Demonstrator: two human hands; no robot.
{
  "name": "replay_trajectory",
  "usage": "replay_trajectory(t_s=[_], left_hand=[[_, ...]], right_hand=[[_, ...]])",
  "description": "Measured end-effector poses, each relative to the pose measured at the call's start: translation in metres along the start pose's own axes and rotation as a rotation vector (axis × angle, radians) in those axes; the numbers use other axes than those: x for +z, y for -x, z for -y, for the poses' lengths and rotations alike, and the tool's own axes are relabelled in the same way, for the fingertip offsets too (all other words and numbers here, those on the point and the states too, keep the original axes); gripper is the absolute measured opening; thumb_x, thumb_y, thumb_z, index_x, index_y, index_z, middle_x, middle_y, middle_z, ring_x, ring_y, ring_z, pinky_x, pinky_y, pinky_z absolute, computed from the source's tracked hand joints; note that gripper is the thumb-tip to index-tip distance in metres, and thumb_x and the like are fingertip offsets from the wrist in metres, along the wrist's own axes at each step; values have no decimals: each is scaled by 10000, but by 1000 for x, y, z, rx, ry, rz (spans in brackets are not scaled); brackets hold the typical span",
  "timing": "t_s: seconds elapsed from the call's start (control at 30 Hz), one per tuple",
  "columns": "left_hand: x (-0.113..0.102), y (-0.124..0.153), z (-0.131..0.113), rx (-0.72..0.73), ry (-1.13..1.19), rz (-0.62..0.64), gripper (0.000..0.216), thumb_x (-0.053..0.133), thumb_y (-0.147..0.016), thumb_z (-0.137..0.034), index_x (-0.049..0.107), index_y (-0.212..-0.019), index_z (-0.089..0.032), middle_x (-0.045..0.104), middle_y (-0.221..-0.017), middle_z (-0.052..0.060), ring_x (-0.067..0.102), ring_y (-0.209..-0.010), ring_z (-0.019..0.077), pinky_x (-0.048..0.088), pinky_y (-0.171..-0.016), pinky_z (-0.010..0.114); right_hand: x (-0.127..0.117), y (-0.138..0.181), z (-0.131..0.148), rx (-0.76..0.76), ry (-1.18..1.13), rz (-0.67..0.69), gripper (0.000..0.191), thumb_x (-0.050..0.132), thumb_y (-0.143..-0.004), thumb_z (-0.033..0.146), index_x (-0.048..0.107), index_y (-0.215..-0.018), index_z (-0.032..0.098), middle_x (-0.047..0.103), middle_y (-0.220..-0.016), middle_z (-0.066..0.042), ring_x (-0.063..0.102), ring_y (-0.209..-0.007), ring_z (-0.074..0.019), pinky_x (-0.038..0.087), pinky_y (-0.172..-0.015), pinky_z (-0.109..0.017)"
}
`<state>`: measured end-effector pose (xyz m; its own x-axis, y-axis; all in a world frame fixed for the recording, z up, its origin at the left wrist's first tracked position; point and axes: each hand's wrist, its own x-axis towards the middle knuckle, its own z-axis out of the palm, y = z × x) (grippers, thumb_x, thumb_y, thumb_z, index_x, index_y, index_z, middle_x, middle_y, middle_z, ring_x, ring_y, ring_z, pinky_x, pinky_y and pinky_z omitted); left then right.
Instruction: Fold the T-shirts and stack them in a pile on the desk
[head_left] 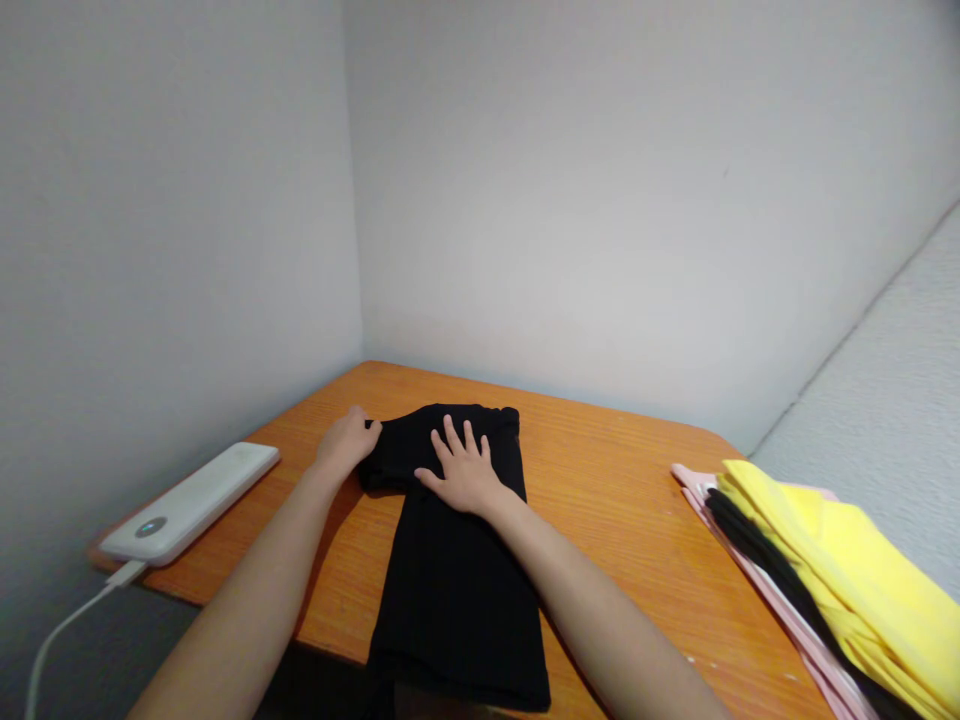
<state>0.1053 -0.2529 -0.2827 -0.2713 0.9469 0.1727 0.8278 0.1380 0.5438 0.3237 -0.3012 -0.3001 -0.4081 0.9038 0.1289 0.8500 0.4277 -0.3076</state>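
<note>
A black T-shirt [461, 600], folded lengthwise, lies on the wooden table with one sleeve [390, 455] sticking out to the left. Its hem hangs slightly over the table's front edge. My left hand [349, 440] is closed on the sleeve's outer end, thumb and fingers pinching the cloth. Flat on the upper part of the shirt rests my right hand [461, 475], its fingers spread and pressing on the fabric.
A white power bank [202, 500] with a cable [71, 625] plugged in lies at the table's left edge. Yellow [847, 580], black [780, 570] and pink [682, 475] clothes are piled at the right. Walls close in the wooden table [615, 480] behind and at the left.
</note>
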Motion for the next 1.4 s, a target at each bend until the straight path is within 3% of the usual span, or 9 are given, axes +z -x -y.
replay_trajectory(t_s=[0.23,0.37,0.47,0.7,0.83,0.97,1.17,1.3,1.4], left_hand=[[9,6,-24,-54,578,33,210,510,-856,-406,473,-889,-202,625,-753,7,641,-651,156,489,-566,251],[10,10,-39,9,770,104,273,550,-849,-457,475,-864,-195,651,-789,26,648,-651,133,516,-606,247],[16,13,-47,97,809,173,341,539,-855,-528,477,-882,-194,678,-840,57,674,-695,145,539,-658,269],[41,45,-62,536,558,449,426,456,-899,-559,573,-1121,-215,652,-1246,105,597,-1171,200,464,-997,352],[47,61,-66,744,247,494,519,554,-856,-533,567,-1288,-245,452,-1477,92,333,-1411,254,149,-1183,477],[53,68,-69,855,21,475,572,471,-905,-558,473,-1395,-264,307,-1547,85,175,-1469,247,-130,-1148,540],[58,66,-65,926,-149,449,568,359,-958,-550,382,-1455,-277,240,-1568,88,146,-1474,242,-46,-1157,561],[54,70,-80,969,-178,424,509,370,-964,-503,447,-1417,-284,334,-1534,75,240,-1450,237,65,-1175,530],[35,101,-104,980,-161,364,496,412,-955,-474,492,-1389,-248,433,-1485,86,311,-1421,268,108,-1178,530]], right_hand=[[-3,7,4,16,35,-17,763,298,-921,676,219,-1533,227,-35,-1602,-36,-68,-1455,-365,29,-1135,-620],[-10,21,26,4,11,-27,689,241,-966,605,316,-1504,181,55,-1601,-78,-43,-1458,-356,58,-1140,-616],[-13,37,46,-11,-73,71,846,201,-927,699,280,-1506,87,134,-1578,-175,49,-1451,-387,116,-1136,-619],[-19,91,67,-114,-77,100,940,346,-902,694,198,-1504,-13,127,-1555,-240,42,-1446,-388,113,-1164,-596],[-10,132,73,-235,-61,71,832,374,-933,618,219,-1512,41,61,-1566,-177,-5,-1448,-339,107,-1189,-554],[6,153,73,-324,-6,68,596,354,-1000,358,249,-1503,56,101,-1553,-154,21,-1450,-276,169,-1195,-502],[10,156,76,-356,40,42,531,335,-997,236,275,-1497,66,142,-1550,-138,48,-1451,-257,202,-1188,-490],[-3,165,88,-302,47,66,809,522,-905,493,238,-1503,29,100,-1555,-172,26,-1455,-291,147,-1198,-493],[-12,176,92,-292,-8,50,992,540,-832,646,163,-1525,44,70,-1569,-176,26,-1455,-330,130,-1198,-516]])
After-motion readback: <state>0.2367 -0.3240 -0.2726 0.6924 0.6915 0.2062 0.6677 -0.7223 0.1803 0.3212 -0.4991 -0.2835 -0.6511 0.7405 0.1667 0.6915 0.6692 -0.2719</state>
